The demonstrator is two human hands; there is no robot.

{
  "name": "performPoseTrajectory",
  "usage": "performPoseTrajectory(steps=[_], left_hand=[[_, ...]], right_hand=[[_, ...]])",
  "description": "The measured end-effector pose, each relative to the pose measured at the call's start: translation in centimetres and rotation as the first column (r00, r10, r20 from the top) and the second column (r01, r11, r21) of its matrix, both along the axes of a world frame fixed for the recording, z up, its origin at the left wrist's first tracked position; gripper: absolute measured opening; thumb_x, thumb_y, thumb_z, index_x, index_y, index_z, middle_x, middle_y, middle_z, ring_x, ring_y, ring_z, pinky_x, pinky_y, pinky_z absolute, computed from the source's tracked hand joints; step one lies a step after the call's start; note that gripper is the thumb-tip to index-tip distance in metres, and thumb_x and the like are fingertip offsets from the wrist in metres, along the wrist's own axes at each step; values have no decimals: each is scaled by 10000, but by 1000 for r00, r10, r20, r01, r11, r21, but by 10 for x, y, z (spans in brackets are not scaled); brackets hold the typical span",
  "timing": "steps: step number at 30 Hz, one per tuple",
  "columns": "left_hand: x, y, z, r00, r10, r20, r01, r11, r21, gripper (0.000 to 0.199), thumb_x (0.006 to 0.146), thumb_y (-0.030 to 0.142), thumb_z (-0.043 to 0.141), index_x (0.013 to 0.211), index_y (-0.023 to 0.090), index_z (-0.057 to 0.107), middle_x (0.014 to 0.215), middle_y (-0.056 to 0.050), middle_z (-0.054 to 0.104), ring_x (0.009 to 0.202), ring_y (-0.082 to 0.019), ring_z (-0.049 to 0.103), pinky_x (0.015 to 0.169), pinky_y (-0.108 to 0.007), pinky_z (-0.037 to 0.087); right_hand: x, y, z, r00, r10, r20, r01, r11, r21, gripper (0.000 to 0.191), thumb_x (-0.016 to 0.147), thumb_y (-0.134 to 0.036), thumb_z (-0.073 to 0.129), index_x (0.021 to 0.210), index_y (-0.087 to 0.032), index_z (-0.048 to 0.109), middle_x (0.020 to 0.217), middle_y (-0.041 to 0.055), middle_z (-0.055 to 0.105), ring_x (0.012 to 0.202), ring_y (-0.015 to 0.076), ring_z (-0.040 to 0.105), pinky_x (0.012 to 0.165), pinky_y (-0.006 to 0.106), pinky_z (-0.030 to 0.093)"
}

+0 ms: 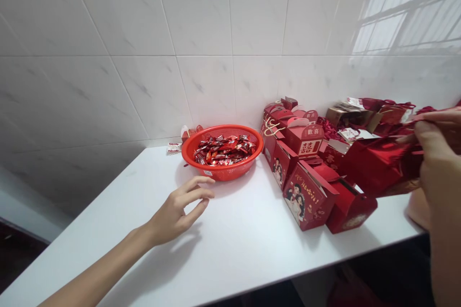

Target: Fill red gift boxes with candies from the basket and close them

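My left hand (185,208) is over the white table with its fingers apart and holds nothing. Just beyond its fingertips stands a red plastic basket (230,173), with small wrapped candies (225,149) heaped in it. At the right edge, my right hand (437,141) pinches the far end of a shiny dark red gift box (374,163), tilted above the table. That hand is partly cut off by the frame. Close to the held box stand a red box with a printed couple (309,196) and another red box (349,206).
Several red boxes with handle tops (305,136) stand in a row toward the tiled wall (205,86). Behind the held box lies a pile of red bags and cards (360,110). The white table (230,244) ends at a front edge. A small printed card (174,148) lies left of the basket.
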State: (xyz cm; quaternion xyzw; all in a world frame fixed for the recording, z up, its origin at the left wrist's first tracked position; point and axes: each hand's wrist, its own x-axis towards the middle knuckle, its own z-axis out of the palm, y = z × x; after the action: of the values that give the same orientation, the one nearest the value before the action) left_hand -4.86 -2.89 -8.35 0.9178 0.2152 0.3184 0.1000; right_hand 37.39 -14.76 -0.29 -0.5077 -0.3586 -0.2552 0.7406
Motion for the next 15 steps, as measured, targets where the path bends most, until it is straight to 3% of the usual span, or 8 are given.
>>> performPoseTrajectory(steps=[6, 11, 15], left_hand=[[-2, 1, 0, 999, 7, -41, -7, 1000, 1, 238, 988, 125, 435, 1012, 207, 657, 1222, -110, 622, 918, -179, 672, 728, -276, 527], [-3, 2, -2, 998, 21, -59, -21, 1000, 6, 241, 988, 131, 426, 1009, 204, 655, 1222, -112, 614, 861, -171, 668, 731, -292, 529], [-3, 3, -3, 998, 16, -62, -15, 1000, 14, 236, 988, 118, 425, 1007, 200, 646, 1220, -111, 605, 904, -175, 665, 748, -290, 528]], right_hand=[[-1, 46, 7, 998, 24, 52, -22, 1000, -21, 72, 755, -148, 720, 819, -145, 753, 678, 40, 665, 562, 130, 594, 537, 265, 428], [-4, 80, -13, 982, 160, 100, -142, 976, -165, 72, 790, -218, 680, 817, -158, 710, 764, 74, 705, 604, 133, 623, 574, 254, 465], [-12, 91, -30, 964, 231, 133, -178, 929, -324, 131, 813, -282, 630, 846, -175, 698, 772, 89, 724, 619, 162, 648, 596, 271, 496]])
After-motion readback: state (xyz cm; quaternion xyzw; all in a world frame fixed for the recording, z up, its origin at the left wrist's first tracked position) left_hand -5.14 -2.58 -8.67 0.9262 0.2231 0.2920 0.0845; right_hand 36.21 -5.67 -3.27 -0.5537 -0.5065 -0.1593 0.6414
